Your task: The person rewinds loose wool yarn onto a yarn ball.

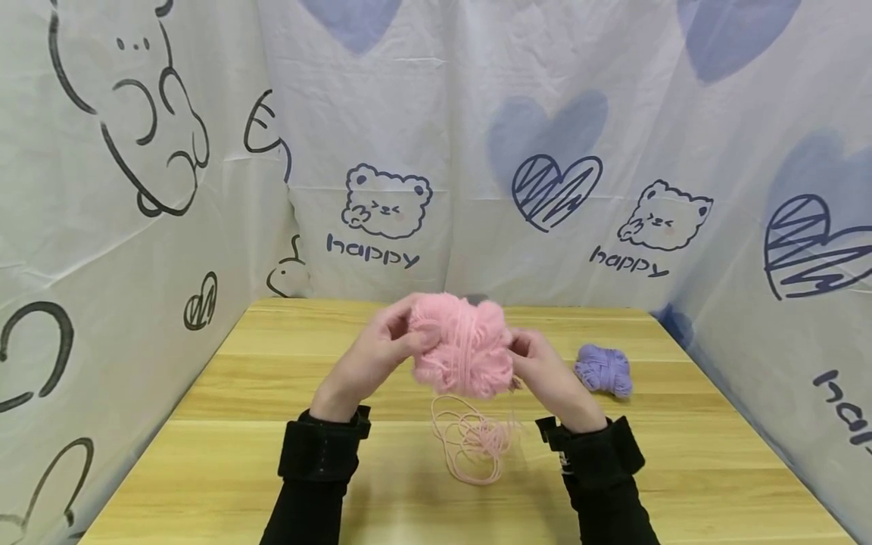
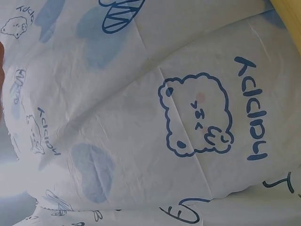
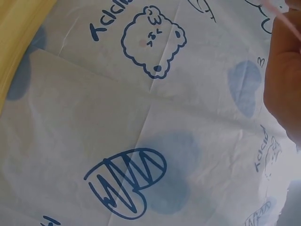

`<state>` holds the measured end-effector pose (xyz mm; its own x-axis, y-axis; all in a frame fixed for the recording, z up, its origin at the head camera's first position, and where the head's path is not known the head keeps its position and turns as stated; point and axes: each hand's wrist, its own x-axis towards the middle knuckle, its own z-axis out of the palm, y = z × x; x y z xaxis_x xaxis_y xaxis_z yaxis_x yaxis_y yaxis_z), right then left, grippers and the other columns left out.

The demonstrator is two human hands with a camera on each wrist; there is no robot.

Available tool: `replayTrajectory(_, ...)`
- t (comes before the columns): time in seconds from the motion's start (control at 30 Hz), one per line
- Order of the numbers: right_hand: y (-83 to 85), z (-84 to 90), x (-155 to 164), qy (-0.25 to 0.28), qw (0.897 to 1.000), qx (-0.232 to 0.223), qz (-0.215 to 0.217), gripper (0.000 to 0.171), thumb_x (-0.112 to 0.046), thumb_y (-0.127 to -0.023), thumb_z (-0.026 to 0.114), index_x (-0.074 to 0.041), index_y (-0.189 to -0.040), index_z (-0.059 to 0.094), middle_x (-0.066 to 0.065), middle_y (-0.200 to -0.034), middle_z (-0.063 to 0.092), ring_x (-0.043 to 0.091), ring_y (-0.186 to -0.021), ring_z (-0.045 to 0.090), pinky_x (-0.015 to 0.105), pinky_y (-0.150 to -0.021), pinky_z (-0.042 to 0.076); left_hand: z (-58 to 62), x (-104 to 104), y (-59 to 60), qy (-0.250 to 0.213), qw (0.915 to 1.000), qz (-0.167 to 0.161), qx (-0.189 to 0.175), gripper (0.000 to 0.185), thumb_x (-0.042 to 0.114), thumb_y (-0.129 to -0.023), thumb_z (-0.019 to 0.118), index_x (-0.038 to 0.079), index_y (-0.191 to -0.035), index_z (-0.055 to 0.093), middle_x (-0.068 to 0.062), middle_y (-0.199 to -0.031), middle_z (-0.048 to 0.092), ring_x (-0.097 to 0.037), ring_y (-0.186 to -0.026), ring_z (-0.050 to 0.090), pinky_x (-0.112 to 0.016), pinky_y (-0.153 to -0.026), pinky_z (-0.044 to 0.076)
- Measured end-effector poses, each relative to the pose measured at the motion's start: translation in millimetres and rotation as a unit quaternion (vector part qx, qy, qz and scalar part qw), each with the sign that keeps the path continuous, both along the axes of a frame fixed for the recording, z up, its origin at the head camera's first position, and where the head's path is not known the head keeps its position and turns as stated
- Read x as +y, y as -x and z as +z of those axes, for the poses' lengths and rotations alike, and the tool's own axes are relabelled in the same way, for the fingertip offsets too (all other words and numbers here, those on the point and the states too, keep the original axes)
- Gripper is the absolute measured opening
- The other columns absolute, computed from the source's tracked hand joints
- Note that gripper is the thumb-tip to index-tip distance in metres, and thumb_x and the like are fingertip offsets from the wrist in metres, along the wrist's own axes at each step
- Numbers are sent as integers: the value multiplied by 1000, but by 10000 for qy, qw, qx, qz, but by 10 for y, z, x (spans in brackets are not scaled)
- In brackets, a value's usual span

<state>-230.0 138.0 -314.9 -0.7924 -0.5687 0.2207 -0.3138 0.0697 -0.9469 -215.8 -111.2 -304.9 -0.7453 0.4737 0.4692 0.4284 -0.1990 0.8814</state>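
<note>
Purple yarn: on the wooden table, at 3 o'clock.
Cloth backdrop: white, printed with bears, hearts and "happy", from 9 to 3 o'clock.

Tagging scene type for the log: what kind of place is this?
Likely a makeshift tabletop recording booth: a wooden table walled by printed sheets with bears and hearts. Both hands hold pink yarn; a purple skein lies nearby.
</note>
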Motion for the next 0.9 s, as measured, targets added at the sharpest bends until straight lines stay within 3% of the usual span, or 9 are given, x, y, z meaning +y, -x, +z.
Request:
replayTrajectory(0.17, 21, -8, 0, 132, 9998, -103, -99, 16, -14, -98, 50, -15, -86, 60, -8, -75, 53, 4, -60, 46, 19, -53, 40, -13, 12, -8, 759, 9966, -152, 278, 48, 4, -87, 62, 5, -134, 51, -10, -110, 62, -15, -93, 62, -31, -81, 57)
replayTrajectory(0.27, 42, -14, 7, 197, 9994, -197, -213, 18, -20, -99, 52, -13, -84, 58, -7, -74, 51, 4, -57, 43, 19, -50, 37, -35, 35, 23, 1247, 9905, -157, 564, 45, 5, -87, 65, 4, -131, 55, -13, -111, 63, -16, -94, 62, -32, -81, 57)
replayTrajectory(0.4, 54, -7, 28, 315, 9983, -143, -470, 21, -25, -98, 55, -9, -85, 57, -6, -69, 49, 6, -54, 41, 24, -47, 34, -86, 72, 85, 1937, 9749, 339, 1043, 41, 9, -86, 68, 7, -126, 59, -10, -112, 65, -13, -93, 60, -30, -81, 56)
replayTrajectory(0.5, 36, 9, 55, 447, 9972, 115, -589, 20, -23, -99, 54, -7, -88, 58, -3, -64, 46, 10, -53, 38, 29, -47, 31, -109, 98, 114, 2226, 9638, 897, 1164, 40, 11, -85, 70, 7, -124, 60, -8, -108, 66, -12, -89, 59, -27, -76, 55)
replayTrajectory(0.67, -20, 45, 91, 405, 9953, 604, -646, 18, -21, -99, 54, -5, -99, 64, -1, -62, 43, 15, -53, 36, 30, -48, 31, -119, 130, 151, 2105, 9561, 1824, 913, 40, 13, -85, 71, 8, -123, 57, -9, -103, 64, -16, -85, 60, -28, -72, 55)
replayTrajectory(0.77, -44, 56, 87, 295, 9950, 773, -564, 20, -18, -98, 55, -2, -103, 66, 0, -63, 44, 16, -54, 36, 30, -48, 32, -141, 135, 197, 1713, 9554, 2313, 658, 40, 14, -86, 70, 8, -123, 55, -11, -108, 64, -19, -89, 62, -30, -76, 57)
replayTrajectory(0.9, -34, 24, 57, 112, 9961, 773, -412, 23, -17, -97, 57, 1, -108, 67, 0, -64, 42, 17, -55, 35, 29, -50, 33, -187, 122, 259, 1058, 9556, 2728, 342, 41, 12, -88, 69, 7, -124, 53, -13, -114, 62, -24, -95, 63, -32, -81, 57)
